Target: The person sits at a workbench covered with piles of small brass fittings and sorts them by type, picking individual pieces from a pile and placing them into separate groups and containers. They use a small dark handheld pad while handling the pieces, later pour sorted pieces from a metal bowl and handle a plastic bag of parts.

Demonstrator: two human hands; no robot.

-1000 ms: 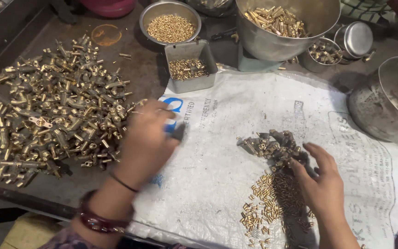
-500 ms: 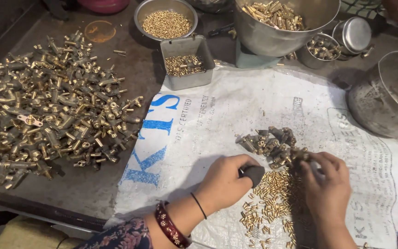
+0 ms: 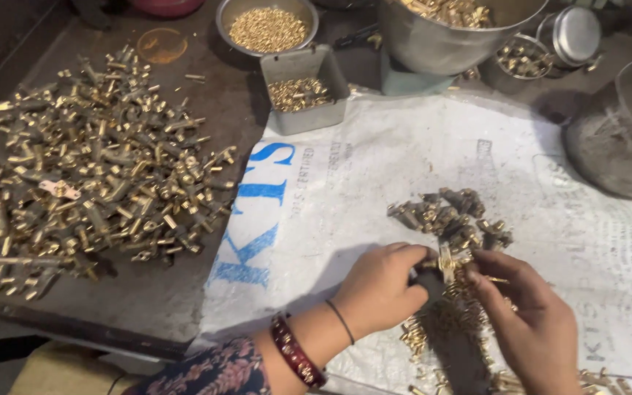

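- Overhead, head view only: left hand [image 3: 380, 287] and right hand [image 3: 532, 322] meet low on a white woven sack [image 3: 374, 183] spread over a dark worktable [image 3: 148, 300].
- Left hand: fingers curled shut around a small dark part, thumb side turned toward the right hand. A red bangle and a thin black band sit on the wrist.
- Right hand: fingertips pinched on a small brass fitting [image 3: 446, 262], which sits between the two hands, just above the sack.
- Fitting: yellow metal, short, shiny; finer shape too small to tell.
- Just beyond the hands lies a cluster of grey-and-brass parts [image 3: 448, 216]; under and below them a strip of small brass pieces [image 3: 433, 329] runs to the bottom edge.
- Open room: the sack is bare to the left of the hands and across its upper middle.
- Edges: the table's near edge runs lower left; the sack's left border lies near the big heap.
- Left: large heap of brass fittings [image 3: 89, 175] on the bare table, well apart from the hands.
- Far side: round bowl of brass beads [image 3: 266, 28], grey rectangular tray [image 3: 303, 91], large steel bowl [image 3: 440, 44], small tins [image 3: 576, 33].
- Right: grey pan [image 3: 616, 139] overlapping the sack's edge.
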